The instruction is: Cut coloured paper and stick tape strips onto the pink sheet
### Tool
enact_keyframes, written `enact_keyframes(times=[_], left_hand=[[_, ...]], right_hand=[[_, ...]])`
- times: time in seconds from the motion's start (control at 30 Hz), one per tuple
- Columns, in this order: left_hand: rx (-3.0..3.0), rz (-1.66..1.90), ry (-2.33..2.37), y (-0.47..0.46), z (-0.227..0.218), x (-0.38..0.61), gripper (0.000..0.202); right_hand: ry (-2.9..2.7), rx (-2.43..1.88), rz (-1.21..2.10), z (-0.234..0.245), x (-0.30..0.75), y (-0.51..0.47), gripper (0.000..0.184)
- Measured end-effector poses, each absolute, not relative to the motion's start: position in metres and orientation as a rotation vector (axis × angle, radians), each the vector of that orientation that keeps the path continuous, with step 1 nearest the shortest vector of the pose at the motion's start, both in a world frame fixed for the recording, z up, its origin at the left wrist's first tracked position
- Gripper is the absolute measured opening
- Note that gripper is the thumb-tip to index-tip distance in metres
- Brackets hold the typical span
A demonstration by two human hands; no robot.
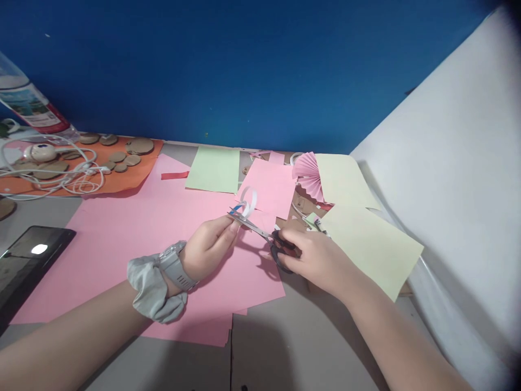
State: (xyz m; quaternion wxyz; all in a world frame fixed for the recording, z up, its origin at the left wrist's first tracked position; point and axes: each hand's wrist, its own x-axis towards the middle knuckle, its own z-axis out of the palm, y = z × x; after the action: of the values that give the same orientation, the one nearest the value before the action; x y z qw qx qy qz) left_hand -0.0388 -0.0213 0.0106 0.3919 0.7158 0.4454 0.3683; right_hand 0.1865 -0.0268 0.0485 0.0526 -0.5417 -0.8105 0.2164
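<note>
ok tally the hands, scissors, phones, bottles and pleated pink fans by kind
Left hand and right hand: 2
Scissors: 1 pair
Phone: 1
Bottle: 1
Pleated pink fan: 1
Total: 6

Centre of frame: scissors [266,235] with black handles, silvery blades; curled strip [249,208] white and blue. Large sheet [163,222] plain pink; smaller sheet [268,182] also pink. Upper centre: pale green sheet [214,169]. Right: pale yellow sheets [374,244], pink fan [308,172]. Upper left: orange sheet [134,176], brown discs [139,145], white earphones [106,170]. Left: black phone [32,266], red strip [175,175]. Watch [173,262] grey, scrunchie [148,290] grey-green. Wall [244,70] deep blue, side wall [459,136] white, desk [264,347] grey.
</note>
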Motion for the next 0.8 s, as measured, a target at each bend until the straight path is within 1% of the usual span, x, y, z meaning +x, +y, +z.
enact_keyframes(times=[0.3,0.57,0.67,0.8], left_hand=[[1.812,0.934,1.142,-0.0216,0.0104,-0.0387,0.035],[1.769,0.952,1.098,-0.0217,0.0123,-0.0383,0.036],[1.782,0.944,1.094,-0.022,0.0121,-0.0381,0.036],[1.791,0.954,1.063,-0.0232,0.0121,-0.038,0.034]], right_hand=[[-2.473,-1.594,0.595,0.0432,0.1867,-0.0265,0.022],[-2.468,-1.571,0.629,0.0446,0.1869,-0.0252,0.026],[-2.455,-1.583,0.661,0.0439,0.1851,-0.0254,0.024],[-2.434,-1.559,0.679,0.0423,0.1823,-0.0265,0.017]])
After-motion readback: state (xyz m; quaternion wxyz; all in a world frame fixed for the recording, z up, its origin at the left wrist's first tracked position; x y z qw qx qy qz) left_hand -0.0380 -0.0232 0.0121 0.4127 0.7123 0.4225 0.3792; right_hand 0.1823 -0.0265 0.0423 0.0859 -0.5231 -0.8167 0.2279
